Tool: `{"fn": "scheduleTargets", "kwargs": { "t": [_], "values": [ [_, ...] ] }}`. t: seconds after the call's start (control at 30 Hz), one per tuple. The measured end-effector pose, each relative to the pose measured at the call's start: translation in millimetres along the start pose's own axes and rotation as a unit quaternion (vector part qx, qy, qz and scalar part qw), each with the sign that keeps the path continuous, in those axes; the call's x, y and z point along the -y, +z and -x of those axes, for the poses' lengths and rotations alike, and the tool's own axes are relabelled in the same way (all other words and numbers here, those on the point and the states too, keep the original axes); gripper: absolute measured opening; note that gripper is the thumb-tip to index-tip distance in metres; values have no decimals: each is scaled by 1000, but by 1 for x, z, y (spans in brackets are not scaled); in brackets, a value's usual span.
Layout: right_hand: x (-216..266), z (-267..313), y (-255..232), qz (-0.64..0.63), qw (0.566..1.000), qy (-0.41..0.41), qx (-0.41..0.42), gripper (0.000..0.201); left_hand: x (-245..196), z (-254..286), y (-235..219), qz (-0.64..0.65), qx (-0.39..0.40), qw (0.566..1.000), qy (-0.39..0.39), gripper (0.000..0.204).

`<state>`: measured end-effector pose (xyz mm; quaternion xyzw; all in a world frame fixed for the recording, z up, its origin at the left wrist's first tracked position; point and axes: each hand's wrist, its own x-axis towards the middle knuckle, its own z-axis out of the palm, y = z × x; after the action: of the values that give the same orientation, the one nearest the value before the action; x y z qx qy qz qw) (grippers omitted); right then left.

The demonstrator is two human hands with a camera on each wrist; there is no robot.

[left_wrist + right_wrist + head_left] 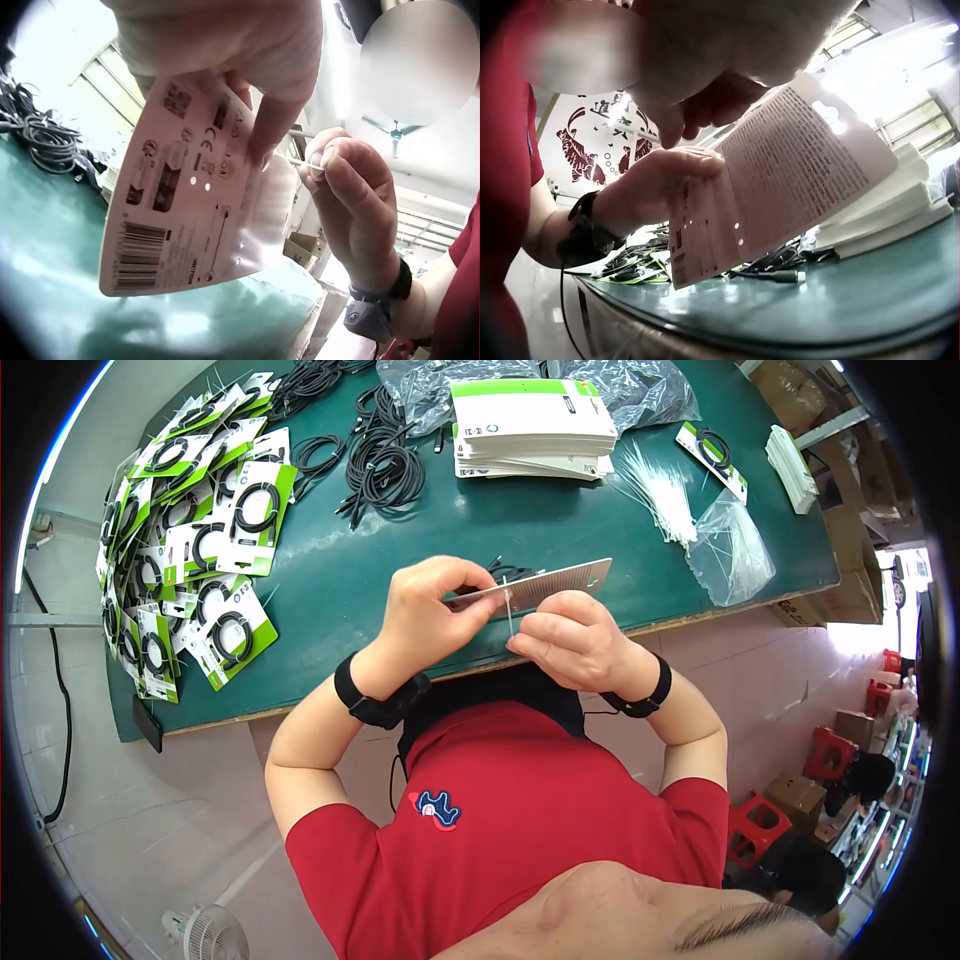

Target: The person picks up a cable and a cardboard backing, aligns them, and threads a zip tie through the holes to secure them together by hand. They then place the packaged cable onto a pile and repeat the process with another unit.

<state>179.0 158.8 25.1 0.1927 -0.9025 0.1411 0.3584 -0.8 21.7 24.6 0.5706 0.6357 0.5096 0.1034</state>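
My left hand [428,610] grips a printed packaging card [582,576] by its edge, thumb flat on its back. Barcode and small print on the card [161,247] face the left wrist camera; lines of dense text and a hang hole show in the right wrist view. Behind the card, a black coiled cable [512,572] is partly hidden. A thin white cable tie [509,618] comes out at the card's back. My right hand [578,642] pinches this tie between thumb and fingers, close beside the card, as the left wrist view shows too.
Many carded cables [255,520] are heaped at the table's left. Loose black cable coils [385,475] lie at the back, next to a stack of cards [535,420]. White cable ties [660,495], a plastic bag [735,550] and one carded cable [712,460] lie to the right.
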Motion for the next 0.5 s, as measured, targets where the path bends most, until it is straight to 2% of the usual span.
{"fn": "scheduleTargets", "kwargs": {
  "t": [0.1,0.13,0.17,0.2,0.23,0.27,0.37,0.5],
  "values": [
    [2,8,11,-124,985,109,-56,14,3,-1,2,-11,-30,999,22,14],
    [7,10,12,-124,984,112,-57,14,3,0,3,-17,-46,998,29,14],
    [15,12,12,-268,923,267,-76,13,3,0,3,-22,-61,997,36,15],
    [21,10,11,-398,817,407,-92,12,3,1,4,-22,-60,997,37,15],
    [23,8,9,-509,673,527,-104,12,4,3,6,-34,-58,996,52,16],
    [21,7,8,-508,673,527,-106,12,4,6,7,-46,-56,995,68,17],
    [12,6,7,-562,581,588,-28,20,6,11,10,-60,-46,994,81,17],
    [10,15,19,-585,559,586,-40,25,5,16,12,-69,-38,994,78,18]
  ]
}}
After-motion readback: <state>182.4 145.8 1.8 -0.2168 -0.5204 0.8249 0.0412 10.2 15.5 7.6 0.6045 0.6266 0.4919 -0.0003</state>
